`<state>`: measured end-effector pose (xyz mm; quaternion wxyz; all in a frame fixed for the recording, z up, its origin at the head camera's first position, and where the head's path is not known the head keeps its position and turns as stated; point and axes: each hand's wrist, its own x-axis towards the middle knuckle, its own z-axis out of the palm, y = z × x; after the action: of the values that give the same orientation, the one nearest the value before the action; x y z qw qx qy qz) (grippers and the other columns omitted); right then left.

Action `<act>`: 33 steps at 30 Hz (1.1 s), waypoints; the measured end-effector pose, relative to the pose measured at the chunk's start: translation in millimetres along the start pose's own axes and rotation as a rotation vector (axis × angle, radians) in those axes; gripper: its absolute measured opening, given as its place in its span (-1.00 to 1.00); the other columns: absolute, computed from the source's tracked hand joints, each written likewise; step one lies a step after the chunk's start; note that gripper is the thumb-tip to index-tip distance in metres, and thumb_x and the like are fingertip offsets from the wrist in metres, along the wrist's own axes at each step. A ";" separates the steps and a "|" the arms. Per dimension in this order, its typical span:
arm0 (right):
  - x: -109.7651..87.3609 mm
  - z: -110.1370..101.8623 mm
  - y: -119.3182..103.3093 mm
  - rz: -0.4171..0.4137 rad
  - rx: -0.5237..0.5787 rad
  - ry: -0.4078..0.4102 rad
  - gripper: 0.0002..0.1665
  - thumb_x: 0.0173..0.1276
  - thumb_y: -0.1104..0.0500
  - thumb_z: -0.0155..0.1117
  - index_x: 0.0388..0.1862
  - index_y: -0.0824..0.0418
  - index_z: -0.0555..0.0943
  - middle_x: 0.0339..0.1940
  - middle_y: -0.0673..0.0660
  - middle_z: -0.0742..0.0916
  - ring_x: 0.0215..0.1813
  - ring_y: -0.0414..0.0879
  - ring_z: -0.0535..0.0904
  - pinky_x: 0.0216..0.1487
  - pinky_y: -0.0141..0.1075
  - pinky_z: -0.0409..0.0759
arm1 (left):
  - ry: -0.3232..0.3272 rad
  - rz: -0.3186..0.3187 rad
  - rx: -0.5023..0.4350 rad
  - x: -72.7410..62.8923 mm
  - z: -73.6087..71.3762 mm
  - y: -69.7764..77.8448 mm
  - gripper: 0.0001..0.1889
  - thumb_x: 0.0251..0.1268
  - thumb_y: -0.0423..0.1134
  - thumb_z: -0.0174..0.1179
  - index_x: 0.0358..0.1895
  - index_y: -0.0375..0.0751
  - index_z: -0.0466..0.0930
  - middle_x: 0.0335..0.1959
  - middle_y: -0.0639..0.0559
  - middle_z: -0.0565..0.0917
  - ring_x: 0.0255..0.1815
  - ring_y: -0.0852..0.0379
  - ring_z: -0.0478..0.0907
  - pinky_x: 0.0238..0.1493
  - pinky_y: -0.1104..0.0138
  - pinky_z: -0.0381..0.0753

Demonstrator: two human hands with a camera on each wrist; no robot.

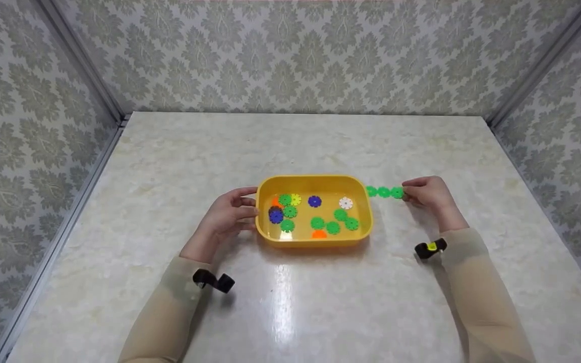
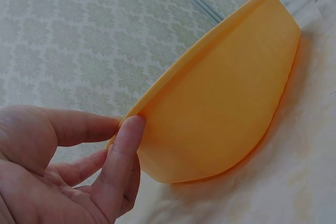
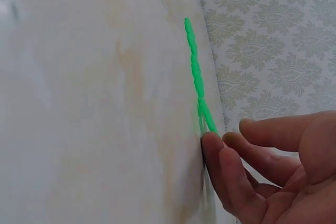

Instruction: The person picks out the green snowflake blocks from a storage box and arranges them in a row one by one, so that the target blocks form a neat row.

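Observation:
My left hand (image 1: 225, 214) holds the left end of a yellow plastic basin (image 1: 315, 242), its fingertips at the rim and outer wall in the left wrist view. Inside lie several notched plastic discs: green discs (image 1: 333, 228), blue discs (image 1: 314, 201), a white disc (image 1: 345, 203), a yellow disc (image 1: 296, 199) and orange pieces (image 1: 319, 234). To the right of the basin, my right hand (image 1: 429, 194) pinches one end of a straight chain of linked green discs (image 1: 384, 192). Its far end reaches the basin's right rim in the head view. Seen edge-on in the right wrist view, the chain (image 3: 196, 69) points away from the fingertips.
A pale marbled table (image 1: 194, 151) carries the basin near its middle. Patterned wall panels (image 1: 290, 55) rise behind it and on both sides, joined by grey metal frame strips (image 1: 79, 58). Black wrist mounts (image 1: 213, 280) sit on both sleeves.

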<state>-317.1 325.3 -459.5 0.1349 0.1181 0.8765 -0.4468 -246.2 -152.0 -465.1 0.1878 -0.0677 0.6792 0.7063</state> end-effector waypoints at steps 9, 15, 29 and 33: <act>-18.9 4.0 -22.0 -0.085 0.052 -0.017 -0.48 0.57 0.09 0.20 0.41 0.29 0.52 0.35 0.30 0.61 -0.13 -0.35 0.71 -0.01 -0.49 0.71 | -0.008 0.004 -0.005 -1.0 -1.0 1.7 -0.34 0.34 -0.50 0.27 0.50 -0.10 0.37 0.06 -0.09 0.54 -0.23 0.12 0.67 -0.26 0.29 0.82; -35.6 14.2 -46.0 -0.207 0.088 -0.072 -0.47 0.54 0.05 0.26 0.36 0.31 0.55 0.26 0.28 0.67 -0.12 -0.31 0.74 -0.03 -0.49 0.72 | -0.007 -0.002 -0.018 -1.7 -0.4 2.8 -0.34 0.35 -0.50 0.27 0.49 -0.11 0.37 0.05 -0.10 0.54 -0.28 0.12 0.66 -0.27 0.30 0.82; -56.2 74.8 -81.0 -0.343 0.149 -0.246 -0.48 0.38 0.17 0.43 0.26 0.35 0.61 0.14 0.25 0.73 -0.04 -0.15 0.70 -0.04 -0.39 0.75 | 0.001 -0.009 -0.007 -1.1 -0.7 1.7 -0.33 0.31 -0.52 0.29 0.48 -0.10 0.39 0.05 -0.09 0.53 -0.15 0.08 0.63 -0.25 0.28 0.82; -58.9 93.4 -88.4 -0.361 0.101 -0.303 -0.49 0.38 0.18 0.44 0.25 0.34 0.62 0.15 0.22 0.73 0.01 -0.07 0.70 0.01 -0.38 0.75 | -0.006 0.002 -0.013 -1.2 -0.9 1.0 -0.33 0.32 -0.52 0.28 0.49 -0.10 0.38 0.04 -0.09 0.54 -0.17 0.09 0.64 -0.25 0.27 0.83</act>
<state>-278.8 193.4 -425.6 0.1766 -0.1022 0.8296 -0.5198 -245.6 -153.1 -463.8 0.1886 -0.0662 0.6742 0.7109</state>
